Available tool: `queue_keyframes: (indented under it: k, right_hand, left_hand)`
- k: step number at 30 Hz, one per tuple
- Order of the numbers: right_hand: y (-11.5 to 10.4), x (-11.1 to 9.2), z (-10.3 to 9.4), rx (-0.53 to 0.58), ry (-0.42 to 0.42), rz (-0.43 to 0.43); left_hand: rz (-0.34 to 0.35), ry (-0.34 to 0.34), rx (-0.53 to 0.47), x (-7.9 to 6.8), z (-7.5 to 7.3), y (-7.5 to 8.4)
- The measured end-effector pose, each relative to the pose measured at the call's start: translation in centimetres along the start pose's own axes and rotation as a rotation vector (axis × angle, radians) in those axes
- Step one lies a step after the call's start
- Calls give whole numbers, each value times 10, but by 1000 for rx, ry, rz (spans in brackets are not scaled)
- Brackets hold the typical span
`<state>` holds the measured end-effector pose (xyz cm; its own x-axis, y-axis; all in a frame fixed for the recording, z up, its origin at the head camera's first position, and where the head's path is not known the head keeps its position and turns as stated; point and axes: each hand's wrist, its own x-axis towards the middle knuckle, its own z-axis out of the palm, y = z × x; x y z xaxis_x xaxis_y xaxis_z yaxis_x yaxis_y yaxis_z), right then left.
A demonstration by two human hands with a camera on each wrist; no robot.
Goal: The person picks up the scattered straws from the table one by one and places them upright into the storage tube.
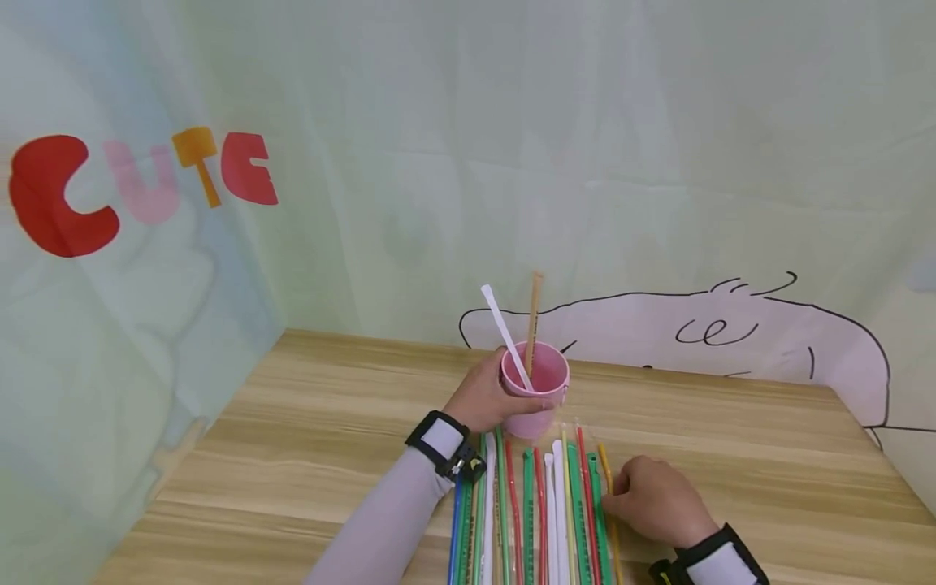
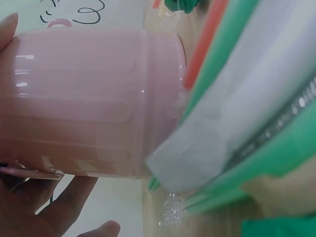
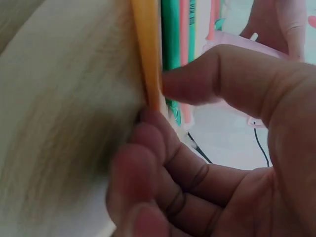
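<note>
My left hand (image 1: 478, 398) grips a pink cup (image 1: 528, 424) from its left side, with the thumb across the front. In the cup lean a white straw (image 1: 500, 321) and a tan straw (image 1: 535, 313). My right hand (image 1: 661, 500) is at the right end of a row of straws, where thumb and forefinger pinch an orange straw (image 3: 147, 44). That straw still lies along the tabletop beside a green straw (image 1: 598, 516). In the left wrist view, the cup's ribbed wall stands close to the far ends of several straws.
Several wrapped straws in blue, green, white, red and yellow lie side by side on the wooden table (image 1: 322, 422), below the cup. A pale printed cloth (image 1: 512, 162) hangs behind the table, and another side of it bounds the left.
</note>
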<state>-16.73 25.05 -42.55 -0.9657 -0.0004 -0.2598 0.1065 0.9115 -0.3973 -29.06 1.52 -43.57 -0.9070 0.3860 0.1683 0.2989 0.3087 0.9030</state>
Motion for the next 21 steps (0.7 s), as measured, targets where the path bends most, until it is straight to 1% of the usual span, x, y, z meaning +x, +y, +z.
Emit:
queue_keyframes:
  k: [5, 8, 11, 15, 19, 21]
  right_hand:
    - [3, 0, -2, 6, 5, 15]
    - [9, 0, -12, 7, 35, 4]
    - [12, -2, -31, 49, 66, -10]
    - [10, -8, -65, 164, 90, -38]
    - [3, -14, -100, 251, 152, -124]
    - [-3, -16, -116, 287, 206, -183]
  left_hand:
    - [-14, 1, -1, -2, 0, 0]
    - [-15, -2, 1, -2, 0, -1]
    - [-12, -3, 0, -2, 0, -1]
    - [-10, -1, 3, -2, 0, -1]
    - [-13, -1, 9, -2, 0, 0]
    - [-14, -2, 5, -2, 0, 0]
